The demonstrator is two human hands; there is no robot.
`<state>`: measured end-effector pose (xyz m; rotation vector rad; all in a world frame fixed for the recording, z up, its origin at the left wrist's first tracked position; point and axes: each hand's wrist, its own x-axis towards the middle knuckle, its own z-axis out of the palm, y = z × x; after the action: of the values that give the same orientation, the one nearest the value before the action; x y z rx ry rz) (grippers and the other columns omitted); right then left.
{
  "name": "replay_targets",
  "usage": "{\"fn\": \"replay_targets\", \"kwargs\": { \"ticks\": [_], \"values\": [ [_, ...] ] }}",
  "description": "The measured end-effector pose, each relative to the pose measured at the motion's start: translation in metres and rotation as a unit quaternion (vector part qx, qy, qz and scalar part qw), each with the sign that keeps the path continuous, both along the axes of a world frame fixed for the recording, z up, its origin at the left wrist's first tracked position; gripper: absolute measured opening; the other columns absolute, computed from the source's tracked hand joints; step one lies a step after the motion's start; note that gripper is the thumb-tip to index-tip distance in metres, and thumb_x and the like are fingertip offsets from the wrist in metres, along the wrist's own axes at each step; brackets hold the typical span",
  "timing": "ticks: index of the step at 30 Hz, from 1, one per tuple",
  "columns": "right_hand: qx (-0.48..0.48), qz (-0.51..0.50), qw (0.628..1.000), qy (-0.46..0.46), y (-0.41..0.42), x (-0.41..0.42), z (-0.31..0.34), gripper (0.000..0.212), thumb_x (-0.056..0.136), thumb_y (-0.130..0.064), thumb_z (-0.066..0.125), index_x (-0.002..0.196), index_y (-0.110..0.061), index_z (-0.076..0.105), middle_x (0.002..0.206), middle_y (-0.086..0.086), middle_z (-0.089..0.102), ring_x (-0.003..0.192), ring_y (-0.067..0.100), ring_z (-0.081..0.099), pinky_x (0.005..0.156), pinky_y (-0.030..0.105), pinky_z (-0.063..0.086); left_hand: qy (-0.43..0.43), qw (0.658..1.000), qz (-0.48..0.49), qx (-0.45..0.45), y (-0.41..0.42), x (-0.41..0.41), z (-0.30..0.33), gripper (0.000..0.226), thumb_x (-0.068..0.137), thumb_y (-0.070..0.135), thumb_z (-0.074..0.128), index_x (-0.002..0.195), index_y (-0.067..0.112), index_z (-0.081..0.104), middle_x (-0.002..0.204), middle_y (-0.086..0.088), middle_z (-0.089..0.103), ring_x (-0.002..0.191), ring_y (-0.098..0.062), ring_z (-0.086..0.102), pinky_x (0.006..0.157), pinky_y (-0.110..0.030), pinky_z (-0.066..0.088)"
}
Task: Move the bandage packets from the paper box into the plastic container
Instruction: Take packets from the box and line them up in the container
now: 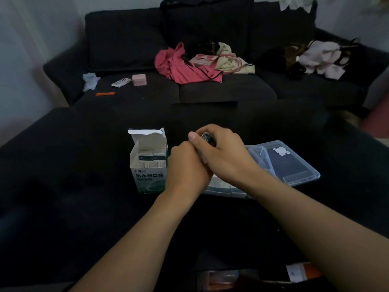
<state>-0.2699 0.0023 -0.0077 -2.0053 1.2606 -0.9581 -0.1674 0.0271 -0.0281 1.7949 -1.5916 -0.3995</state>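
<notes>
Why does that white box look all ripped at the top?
The paper box has a ragged top flap, torn open rather than neatly unfolded. It stands upright with packets inside. Nothing has spilled. Both hands meet beside it, over the plastic container.

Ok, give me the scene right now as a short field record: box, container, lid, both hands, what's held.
paper box: upright, top flap open, packets still stacked inside
plastic container: right of the box, mostly hidden under the forearms; white packets show through its near wall
lid: clear, lying off to the right behind the container
left hand: closed, touching the right hand, above the container
right hand: fingers curled round a small dark item
held item: too hidden to identify
surface: dark
</notes>
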Motion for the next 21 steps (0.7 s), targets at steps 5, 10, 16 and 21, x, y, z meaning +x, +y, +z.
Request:
{"fn": "replay_targets", "kwargs": {
  "ticks": [5,10,16,21],
  "values": [
    [-0.035,0.015,0.999,-0.001,-0.002,-0.002,0.003,0.055,0.1,-0.045,0.052,0.147,-0.019,0.045,0.14,-0.001,0.058,0.125,0.01,0.054,0.095,0.02,0.041,0.027,1.0,-0.007,-0.007,-0.004,0.004,-0.001,0.017,0.093,0.017,0.064,0.079,0.026,0.061,0.076,0.003,0.067,0.075,-0.015,0.066,0.059,-0.027,0.048],
    [-0.011,0.073,0.997,0.01,-0.008,-0.015,0.006,0.046,0.099,-0.039,0.056,0.142,-0.024,0.048,0.116,-0.007,0.064,0.102,0.002,0.061,0.084,0.018,0.05,0.091,0.995,-0.038,-0.01,-0.003,0.007,0.0,0.01,0.093,0.018,0.064,0.083,0.018,0.065,0.074,-0.004,0.07,0.064,-0.021,0.07,0.059,-0.035,0.057],
    [0.055,0.101,0.992,-0.043,-0.02,-0.031,0.012,0.022,0.094,-0.004,0.064,0.115,-0.01,0.065,0.091,0.0,0.073,0.073,0.003,0.069,0.059,0.014,0.051,0.176,0.982,-0.061,0.005,-0.003,0.01,0.001,0.011,0.088,0.012,0.074,0.093,0.018,0.066,0.077,-0.001,0.07,0.047,-0.014,0.068,0.043,-0.023,0.052],
    [0.153,0.118,0.977,-0.087,-0.024,-0.026,0.013,0.014,0.097,-0.017,0.062,0.108,-0.014,0.069,0.097,0.003,0.075,0.085,0.01,0.073,0.068,0.02,0.057,0.117,0.991,-0.053,0.021,-0.006,0.011,-0.004,0.036,0.087,0.023,0.078,0.111,0.018,0.052,0.096,0.0,0.065,0.066,-0.012,0.068,0.046,-0.018,0.048]
  ]
}}
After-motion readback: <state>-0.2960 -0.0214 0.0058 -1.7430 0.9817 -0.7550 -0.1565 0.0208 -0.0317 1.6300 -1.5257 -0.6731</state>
